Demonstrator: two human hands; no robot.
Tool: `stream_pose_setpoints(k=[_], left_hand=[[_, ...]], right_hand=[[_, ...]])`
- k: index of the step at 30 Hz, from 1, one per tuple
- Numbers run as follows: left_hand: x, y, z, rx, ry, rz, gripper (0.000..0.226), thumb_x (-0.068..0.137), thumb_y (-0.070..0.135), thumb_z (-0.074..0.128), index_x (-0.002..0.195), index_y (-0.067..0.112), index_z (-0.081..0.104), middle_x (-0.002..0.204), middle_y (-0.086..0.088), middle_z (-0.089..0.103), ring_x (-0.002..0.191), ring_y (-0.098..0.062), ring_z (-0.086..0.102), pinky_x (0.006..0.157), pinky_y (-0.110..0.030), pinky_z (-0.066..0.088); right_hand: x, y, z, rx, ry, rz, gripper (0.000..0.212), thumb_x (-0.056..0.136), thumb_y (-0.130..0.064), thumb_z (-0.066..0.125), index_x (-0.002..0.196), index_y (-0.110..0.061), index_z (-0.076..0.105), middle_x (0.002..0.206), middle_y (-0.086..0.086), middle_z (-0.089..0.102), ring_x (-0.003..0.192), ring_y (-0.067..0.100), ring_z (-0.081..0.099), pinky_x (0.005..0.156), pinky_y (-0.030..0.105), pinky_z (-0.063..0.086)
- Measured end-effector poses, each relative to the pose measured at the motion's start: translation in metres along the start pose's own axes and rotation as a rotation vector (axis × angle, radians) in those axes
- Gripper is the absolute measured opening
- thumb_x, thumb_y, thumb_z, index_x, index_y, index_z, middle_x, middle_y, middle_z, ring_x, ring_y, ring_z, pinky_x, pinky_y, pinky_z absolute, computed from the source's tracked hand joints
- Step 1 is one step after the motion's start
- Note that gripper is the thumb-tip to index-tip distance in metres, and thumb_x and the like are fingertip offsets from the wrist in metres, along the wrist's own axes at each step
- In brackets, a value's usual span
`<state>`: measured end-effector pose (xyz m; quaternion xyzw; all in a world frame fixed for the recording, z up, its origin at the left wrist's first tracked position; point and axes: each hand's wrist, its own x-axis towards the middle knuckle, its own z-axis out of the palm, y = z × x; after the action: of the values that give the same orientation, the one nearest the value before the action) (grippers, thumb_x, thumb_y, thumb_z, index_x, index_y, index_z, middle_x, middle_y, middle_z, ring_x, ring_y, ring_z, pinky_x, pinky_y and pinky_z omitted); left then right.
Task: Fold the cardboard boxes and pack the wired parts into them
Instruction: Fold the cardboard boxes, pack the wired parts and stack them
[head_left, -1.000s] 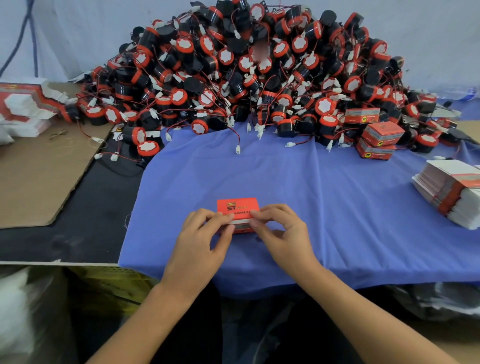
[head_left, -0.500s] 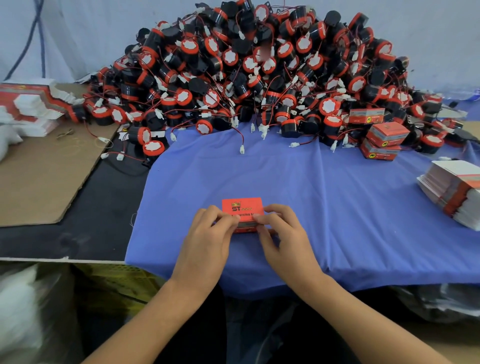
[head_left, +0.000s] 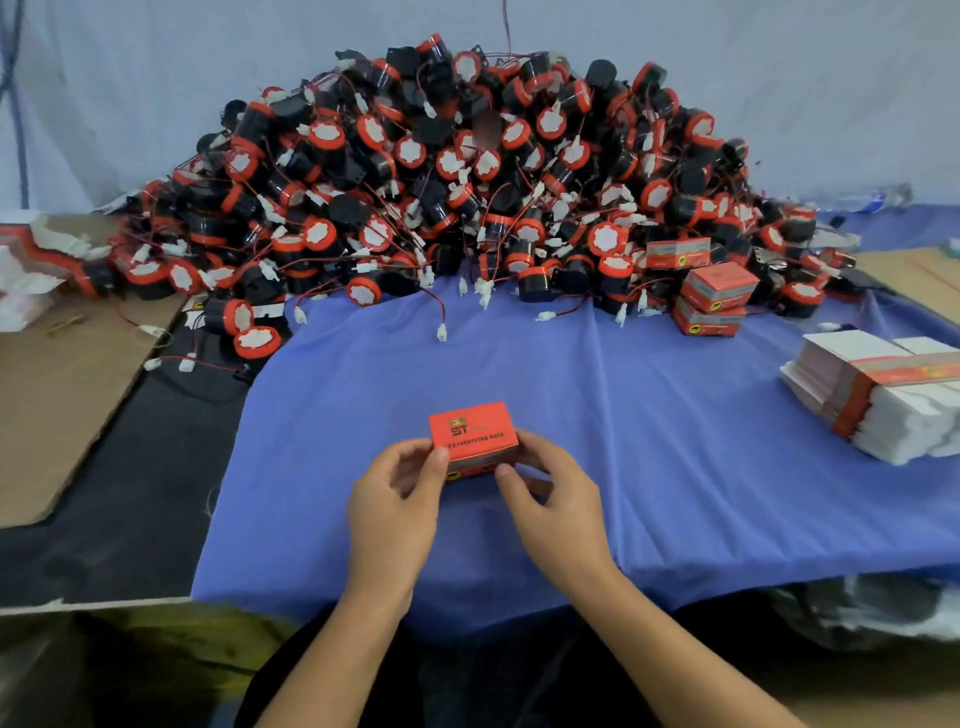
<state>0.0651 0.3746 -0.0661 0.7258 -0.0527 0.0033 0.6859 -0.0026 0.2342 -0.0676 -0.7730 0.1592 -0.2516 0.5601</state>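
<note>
Both hands are on one small red box, which sits near the front middle of the blue cloth spread over the counter. The left hand pinches the box's left end, with the thumb on the near corner and the other fingers curled round the side. The right hand does the same on the right end, thumb tip against the lower front edge and fingers wrapped behind. So the hands are a box-width apart and both clamped on it, neither one flat or loose. The box looks closed, printed top facing up with "ST" on it. Can't tell if it's lifted a hair or resting on the cloth.

Behind it, well apart from the hands, is a huge pile of wired parts: black round bodies with red rims, thin red wires and white plugs spilling onto the cloth. A few finished red boxes are stacked at the pile's right edge. Off to the right sits a bundle of flat unfolded boxes. A brown cardboard sheet lies on the left side of the counter.
</note>
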Motion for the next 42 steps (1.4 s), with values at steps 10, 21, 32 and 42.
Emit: stream_pose_setpoints(k=[10, 21, 32, 42], left_hand=[[0.027, 0.049, 0.106, 0.054, -0.309, 0.108, 0.042, 0.099, 0.011, 0.064, 0.138, 0.026, 0.062, 0.134, 0.008, 0.064, 0.124, -0.001, 0.059, 0.109, -0.027, 0.046], [0.085, 0.099, 0.255, -0.079, -0.603, 0.132, 0.056, 0.098, -0.002, 0.054, 0.15, 0.019, 0.05, 0.141, 0.009, 0.061, 0.131, 0.0, 0.054, 0.11, -0.019, 0.043], [0.145, 0.098, 0.373, 0.057, -0.865, 0.069, 0.07, 0.096, -0.005, 0.049, 0.16, 0.016, 0.031, 0.147, 0.004, 0.056, 0.133, -0.011, 0.053, 0.115, -0.04, 0.045], [0.147, 0.087, 0.372, 0.072, -0.867, 0.101, 0.082, 0.095, -0.006, 0.047, 0.165, 0.021, 0.014, 0.134, 0.011, 0.055, 0.113, 0.004, 0.054, 0.114, -0.038, 0.044]], right_hand=[[0.056, -0.005, -0.052, 0.235, 0.313, 0.142, 0.064, 0.095, -0.002, 0.059, 0.149, -0.033, 0.042, 0.143, -0.02, 0.053, 0.124, -0.011, 0.05, 0.11, 0.026, 0.044], [0.194, -0.006, -0.163, 0.135, 0.468, 0.022, 0.048, 0.088, 0.002, 0.059, 0.122, -0.031, 0.056, 0.113, -0.023, 0.063, 0.094, -0.019, 0.06, 0.078, 0.011, 0.052], [0.281, 0.036, -0.228, -0.029, 0.465, 0.249, 0.067, 0.082, 0.001, 0.054, 0.144, -0.026, 0.047, 0.106, -0.026, 0.058, 0.095, -0.005, 0.057, 0.07, 0.02, 0.047], [0.28, 0.042, -0.231, -0.07, 0.447, 0.261, 0.073, 0.09, -0.001, 0.056, 0.155, -0.026, 0.037, 0.122, -0.03, 0.055, 0.105, -0.01, 0.052, 0.08, 0.015, 0.046]])
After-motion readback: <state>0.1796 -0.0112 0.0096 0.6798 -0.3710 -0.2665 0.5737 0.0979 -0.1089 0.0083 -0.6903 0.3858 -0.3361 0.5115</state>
